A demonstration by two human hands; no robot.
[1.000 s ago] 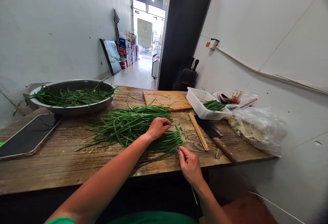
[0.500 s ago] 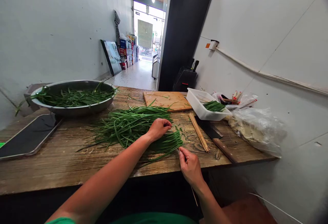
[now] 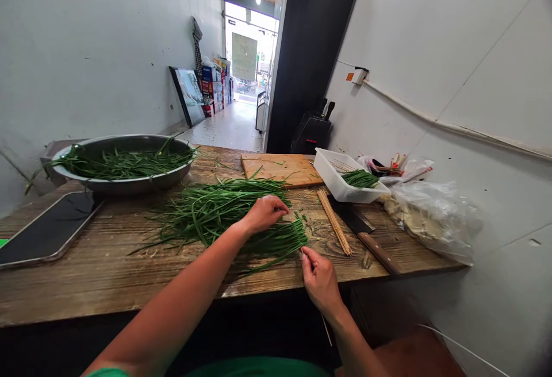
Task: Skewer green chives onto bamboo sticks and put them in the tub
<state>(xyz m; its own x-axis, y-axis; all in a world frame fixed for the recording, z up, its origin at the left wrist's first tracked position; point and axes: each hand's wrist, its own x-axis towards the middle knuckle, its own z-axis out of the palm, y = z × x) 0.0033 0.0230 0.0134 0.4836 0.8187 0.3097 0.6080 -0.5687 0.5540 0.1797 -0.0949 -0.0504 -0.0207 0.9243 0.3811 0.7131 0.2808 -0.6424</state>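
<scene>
Long green chives (image 3: 211, 207) lie in a loose heap on the wooden table. Nearer to me, a flatter row of chives (image 3: 280, 239) has its cut ends lined up toward the right. My left hand (image 3: 264, 214) is over the chives, thumb and fingertips pinched together; what is between them is too small to make out. At the lower corner of the row, my right hand (image 3: 319, 278) is closed on a thin bamboo skewer (image 3: 326, 331), whose long end sticks out below the hand past the table edge. The skewer's other end is hidden among the chives.
A bundle of skewers (image 3: 334, 223) and a cleaver (image 3: 371, 242) lie to the right. Behind them stands a white tray (image 3: 332, 184) with chives. A wooden board (image 3: 280, 170), a metal basin (image 3: 129, 186) of chives, a phone (image 3: 47, 230) and a plastic bag (image 3: 431, 216) are around.
My left hand has shifted very slightly to the left and up, its fingers still pinched. My right hand and the skewer stay almost in place.
</scene>
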